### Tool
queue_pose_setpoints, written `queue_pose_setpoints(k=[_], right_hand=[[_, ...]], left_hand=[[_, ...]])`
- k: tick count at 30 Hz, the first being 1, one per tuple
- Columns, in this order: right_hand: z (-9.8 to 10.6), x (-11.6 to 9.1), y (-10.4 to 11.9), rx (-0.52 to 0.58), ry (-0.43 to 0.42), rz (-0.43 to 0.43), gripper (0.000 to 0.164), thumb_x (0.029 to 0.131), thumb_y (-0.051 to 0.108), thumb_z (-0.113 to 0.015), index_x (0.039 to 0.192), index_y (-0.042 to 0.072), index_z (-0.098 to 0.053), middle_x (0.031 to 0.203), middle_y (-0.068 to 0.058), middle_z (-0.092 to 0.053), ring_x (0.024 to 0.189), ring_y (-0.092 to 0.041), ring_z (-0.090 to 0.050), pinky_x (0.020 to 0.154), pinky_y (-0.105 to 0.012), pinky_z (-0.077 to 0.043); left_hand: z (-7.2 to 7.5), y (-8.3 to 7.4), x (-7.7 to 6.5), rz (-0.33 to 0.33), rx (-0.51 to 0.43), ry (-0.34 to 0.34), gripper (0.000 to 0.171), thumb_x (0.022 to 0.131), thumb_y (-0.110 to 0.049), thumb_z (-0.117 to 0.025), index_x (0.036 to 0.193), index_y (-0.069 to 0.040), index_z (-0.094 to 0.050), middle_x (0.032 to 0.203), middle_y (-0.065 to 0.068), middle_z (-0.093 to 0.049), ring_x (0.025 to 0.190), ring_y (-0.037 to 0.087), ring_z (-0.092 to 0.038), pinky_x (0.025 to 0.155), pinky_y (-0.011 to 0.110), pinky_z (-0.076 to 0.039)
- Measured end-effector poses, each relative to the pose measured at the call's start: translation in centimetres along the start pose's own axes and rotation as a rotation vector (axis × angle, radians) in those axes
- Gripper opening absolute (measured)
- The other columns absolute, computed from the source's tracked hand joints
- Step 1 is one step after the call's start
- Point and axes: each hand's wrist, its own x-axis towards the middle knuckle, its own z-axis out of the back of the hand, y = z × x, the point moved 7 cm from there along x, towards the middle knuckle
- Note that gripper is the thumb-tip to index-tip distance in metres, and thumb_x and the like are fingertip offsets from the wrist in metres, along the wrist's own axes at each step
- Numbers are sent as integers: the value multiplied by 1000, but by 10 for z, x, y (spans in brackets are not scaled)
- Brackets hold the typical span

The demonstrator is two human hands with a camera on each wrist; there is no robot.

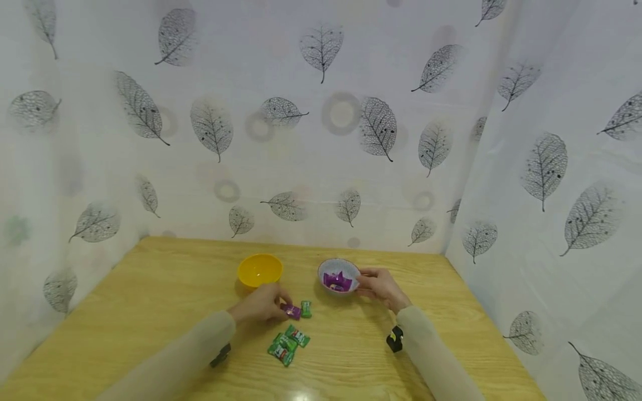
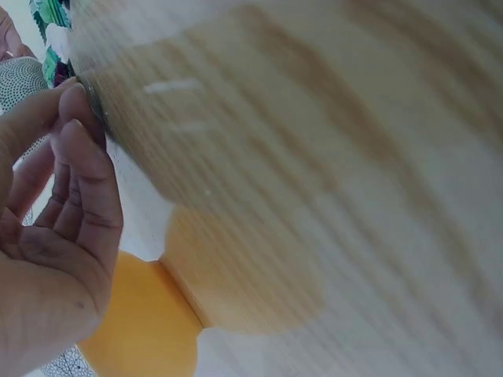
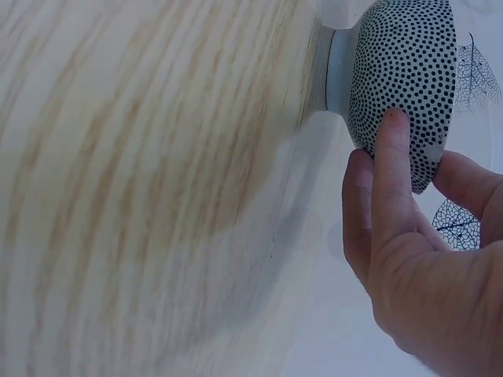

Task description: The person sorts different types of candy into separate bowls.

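Note:
My left hand (image 1: 262, 303) pinches the end of a purple-wrapped candy (image 1: 292, 311) low over the table, just in front of the yellow bowl (image 1: 260, 270). In the left wrist view the fingertips of this hand (image 2: 67, 181) hide most of that candy. A green-wrapped candy (image 1: 306, 308) lies right beside the purple one. My right hand (image 1: 380, 287) grips the right side of a dotted bowl (image 3: 401, 86), thumb at the rim and fingers against the outer wall. Inside this bowl (image 1: 325, 264) lie purple-wrapped candies (image 1: 337, 281). The bowl stands upright on its foot.
Several green-wrapped candies (image 1: 287, 342) lie in a loose group on the wooden table (image 1: 165, 295), nearer to me. A leaf-patterned curtain (image 1: 281, 167) hangs behind the table's back edge and along both sides. Dark devices sit on both wrists.

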Motion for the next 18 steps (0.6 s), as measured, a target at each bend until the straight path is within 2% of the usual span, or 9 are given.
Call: queue_pose_setpoints(k=[8, 15, 18], right_hand=[[0, 2, -1, 1, -5, 1, 44, 99, 5, -54, 138, -12, -45, 132, -35, -53, 109, -38, -65, 94, -41, -54], [0, 2, -1, -2, 6, 7, 44, 99, 5, -54, 139, -12, -44, 133, -35, -53, 110, -37, -65, 98, -44, -52], [0, 2, -2, -5, 4, 2, 44, 99, 5, -54, 139, -12, -44, 132, -34, -54, 109, -37, -66, 97, -43, -52]], left_hand=[[-2, -1, 1, -7, -96, 25, 22, 79, -23, -81, 100, -20, -76, 76, -1, -67, 61, 12, -55, 56, 26, -51], [0, -5, 1, -22, -141, 6, 25, 78, -29, -82, 101, -20, -76, 79, 1, -68, 59, 12, -54, 53, 24, -50], [1, -6, 1, -21, -165, -1, 25, 80, -26, -81, 103, -20, -76, 81, 2, -68, 61, 13, -54, 53, 24, -50]])
